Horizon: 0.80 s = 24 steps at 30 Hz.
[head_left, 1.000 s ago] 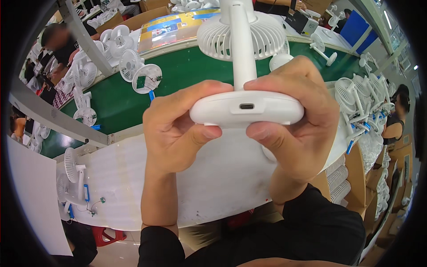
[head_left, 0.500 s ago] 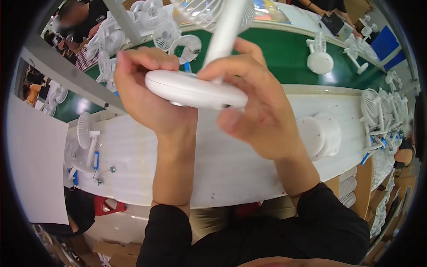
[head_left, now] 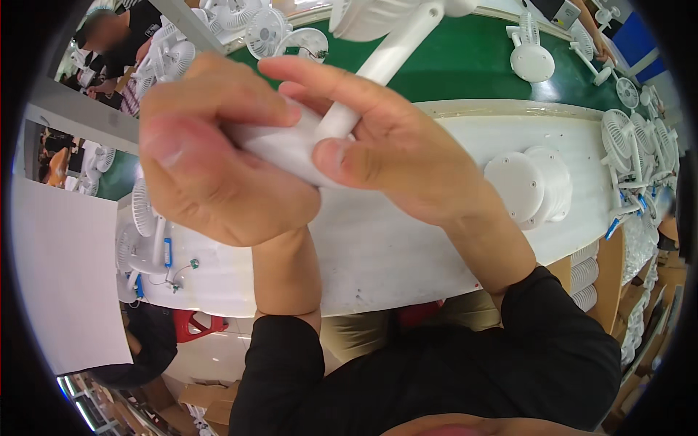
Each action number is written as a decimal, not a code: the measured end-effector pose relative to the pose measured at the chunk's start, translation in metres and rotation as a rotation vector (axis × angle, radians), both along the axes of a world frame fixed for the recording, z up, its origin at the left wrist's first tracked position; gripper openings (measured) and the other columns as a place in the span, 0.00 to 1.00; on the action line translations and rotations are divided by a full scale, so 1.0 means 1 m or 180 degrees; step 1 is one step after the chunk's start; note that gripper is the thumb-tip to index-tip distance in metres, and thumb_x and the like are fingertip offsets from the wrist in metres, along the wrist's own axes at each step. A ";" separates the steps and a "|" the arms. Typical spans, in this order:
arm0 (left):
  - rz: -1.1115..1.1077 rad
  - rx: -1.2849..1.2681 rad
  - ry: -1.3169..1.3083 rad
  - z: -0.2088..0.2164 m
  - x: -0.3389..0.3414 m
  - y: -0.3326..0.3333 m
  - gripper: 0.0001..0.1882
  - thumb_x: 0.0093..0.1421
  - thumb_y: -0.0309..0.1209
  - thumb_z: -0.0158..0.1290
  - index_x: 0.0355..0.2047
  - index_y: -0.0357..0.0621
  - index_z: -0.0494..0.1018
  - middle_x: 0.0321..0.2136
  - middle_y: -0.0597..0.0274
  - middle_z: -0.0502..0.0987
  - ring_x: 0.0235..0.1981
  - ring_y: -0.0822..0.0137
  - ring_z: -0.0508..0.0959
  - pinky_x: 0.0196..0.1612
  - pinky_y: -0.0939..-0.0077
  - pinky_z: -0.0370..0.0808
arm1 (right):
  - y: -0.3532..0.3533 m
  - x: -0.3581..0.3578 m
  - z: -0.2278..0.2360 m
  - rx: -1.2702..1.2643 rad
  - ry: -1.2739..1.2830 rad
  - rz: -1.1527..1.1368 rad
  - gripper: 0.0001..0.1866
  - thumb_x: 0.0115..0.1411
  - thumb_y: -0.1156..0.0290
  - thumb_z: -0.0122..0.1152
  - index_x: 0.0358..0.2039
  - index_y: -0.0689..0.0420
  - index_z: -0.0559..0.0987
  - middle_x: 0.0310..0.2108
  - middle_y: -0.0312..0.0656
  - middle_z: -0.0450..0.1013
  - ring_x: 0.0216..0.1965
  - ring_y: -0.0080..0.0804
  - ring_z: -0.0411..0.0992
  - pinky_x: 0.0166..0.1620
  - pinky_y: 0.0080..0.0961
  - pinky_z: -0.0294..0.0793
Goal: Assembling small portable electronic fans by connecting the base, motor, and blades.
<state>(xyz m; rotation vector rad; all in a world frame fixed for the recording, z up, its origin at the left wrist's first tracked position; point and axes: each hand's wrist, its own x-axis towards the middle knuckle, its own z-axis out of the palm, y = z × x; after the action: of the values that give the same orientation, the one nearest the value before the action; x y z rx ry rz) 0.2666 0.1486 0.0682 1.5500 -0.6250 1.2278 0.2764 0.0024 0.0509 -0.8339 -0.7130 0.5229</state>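
A white desk fan (head_left: 398, 47) is held up in front of me, its pole leaning up to the right and its head cut off by the upper edge of the view. My left hand (head_left: 211, 156) is closed round the left part of its rounded base, hiding much of it. At the foot of the pole, my right hand (head_left: 414, 156) grips the fan, thumb on the near side and fingers behind. Both hands hold it well above the white worktable (head_left: 392, 254). Whether the left fingers work at something on the base is hidden.
Stacked round white base plates (head_left: 515, 185) lie on the table's right side. Part-built fans with blue battery cells (head_left: 168, 252) stand at left; more fans (head_left: 622, 145) crowd the right end. Beyond runs a green conveyor belt (head_left: 465, 65) carrying fans. Co-workers are at the far side.
The fan's base has tilted and turned, and its pole now leans further right. My left hand has moved from under the base to its near left side, back of the hand toward me.
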 end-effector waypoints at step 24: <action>-0.1146 -0.1522 0.0769 0.012 0.012 -0.007 0.26 0.74 0.43 0.30 0.27 0.38 0.68 0.18 0.58 0.68 0.23 0.69 0.69 0.30 0.76 0.67 | 0.005 0.011 -0.009 0.0002 -0.0668 -0.0407 0.52 0.55 0.60 0.76 0.72 0.59 0.54 0.61 0.48 0.62 0.60 0.34 0.64 0.60 0.29 0.68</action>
<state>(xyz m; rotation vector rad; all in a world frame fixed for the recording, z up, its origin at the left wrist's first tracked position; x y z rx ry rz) 0.2784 0.1412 0.0803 1.1019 -0.3920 0.8245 0.2879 0.0074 0.0423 -0.9361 -0.8454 0.3229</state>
